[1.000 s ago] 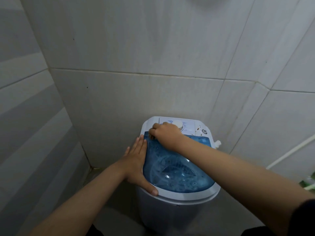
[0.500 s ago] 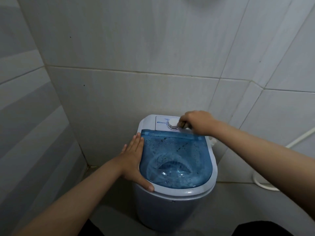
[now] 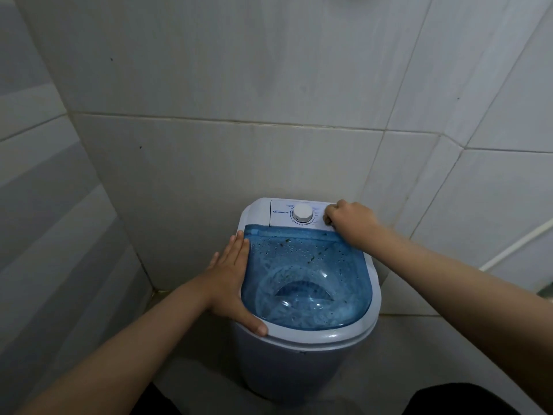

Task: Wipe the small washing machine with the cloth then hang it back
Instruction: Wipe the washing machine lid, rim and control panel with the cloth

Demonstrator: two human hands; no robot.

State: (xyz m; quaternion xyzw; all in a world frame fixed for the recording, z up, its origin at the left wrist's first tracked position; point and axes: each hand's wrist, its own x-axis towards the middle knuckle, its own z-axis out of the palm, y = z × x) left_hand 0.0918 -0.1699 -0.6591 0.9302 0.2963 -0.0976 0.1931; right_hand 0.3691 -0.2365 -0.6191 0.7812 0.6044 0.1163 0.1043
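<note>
A pale tiled wall closes the corner, and in it stands the small white plastic washing machine, its translucent blue lid shut, beaded with droplets and flecked with dark specks. The lid's long axis runs away from the person, from the rounded near rim to the white control panel at the back, where a round white dial sits at the centre. The left hand lies flat along the machine's left edge — fingers straight and pressed together, pointing toward the wall, thumb hooked over the near rim — and looks to be steadying the tub. The right hand is curled into a loose fist on the panel's far right corner, just to the right of the dial and touching the lid's back edge. The cloth cannot be seen; if it is bunched under that fist, it is hidden, and I cannot tell what the curled fingers hold. What matters for the next stroke — the unwiped, speckled lid lies toward the person and to the left of the right hand, so that hand, the nearer one free to move, would likely draw back along the lid's long axis.
</note>
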